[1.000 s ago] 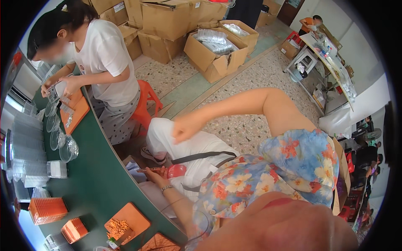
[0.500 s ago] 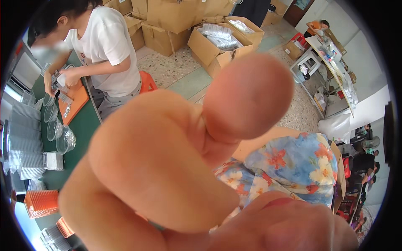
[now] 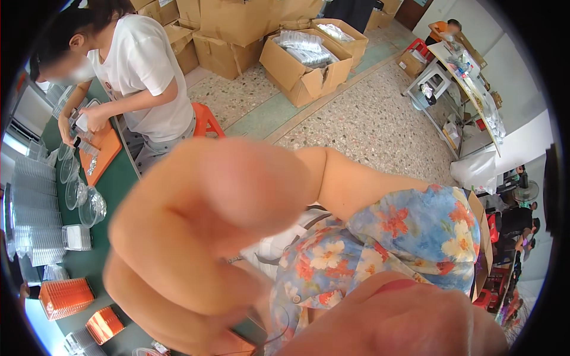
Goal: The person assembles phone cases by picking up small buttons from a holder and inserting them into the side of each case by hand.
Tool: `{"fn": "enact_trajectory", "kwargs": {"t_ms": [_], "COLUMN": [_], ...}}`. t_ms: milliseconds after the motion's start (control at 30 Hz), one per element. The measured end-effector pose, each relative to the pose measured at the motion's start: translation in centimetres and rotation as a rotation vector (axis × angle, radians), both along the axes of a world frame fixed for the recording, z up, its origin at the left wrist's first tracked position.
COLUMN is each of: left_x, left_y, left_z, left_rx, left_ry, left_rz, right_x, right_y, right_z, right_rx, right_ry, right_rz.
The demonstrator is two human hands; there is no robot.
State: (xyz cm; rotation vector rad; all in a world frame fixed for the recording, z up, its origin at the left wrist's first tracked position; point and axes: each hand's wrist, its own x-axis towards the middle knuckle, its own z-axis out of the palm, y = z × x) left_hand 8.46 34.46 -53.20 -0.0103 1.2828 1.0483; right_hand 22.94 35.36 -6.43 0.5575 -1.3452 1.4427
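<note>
Closest to us, our right hand [image 3: 208,237] is raised right up to the lens, blurred, fingers curled together and holding nothing we can make out; our left hand is out of view. Behind it sits our floral sleeve [image 3: 409,237], then the green tabletop [image 3: 119,196] with orange trays [image 3: 65,296] and stacked clear lids [image 3: 35,207]. Farther off, a co-worker in a white shirt [image 3: 142,71] handles an orange tray [image 3: 98,154], with cardboard boxes [image 3: 303,59] beyond.

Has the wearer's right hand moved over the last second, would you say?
Yes: the right hand rose toward the camera, now overlapping the green table below the orange stool.
</note>
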Motion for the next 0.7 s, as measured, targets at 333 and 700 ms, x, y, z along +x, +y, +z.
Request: {"fn": "enact_trajectory", "kwargs": {"t_ms": [333, 700], "left_x": [1.8, -2.7], "left_y": [-0.9, 0.6], "left_z": [0.5, -7.6], "left_rx": [0.082, -0.154], "left_ry": [0.032, -0.127], "left_rz": [0.054, 0.033], "right_x": [0.5, -1.1], "right_y": [0.1, -0.1], "right_z": [-1.6, -2.1], "right_rx": [0.004, -0.009], "right_ry": [-0.305, -0.558], "right_rz": [-0.192, 0.025]}}
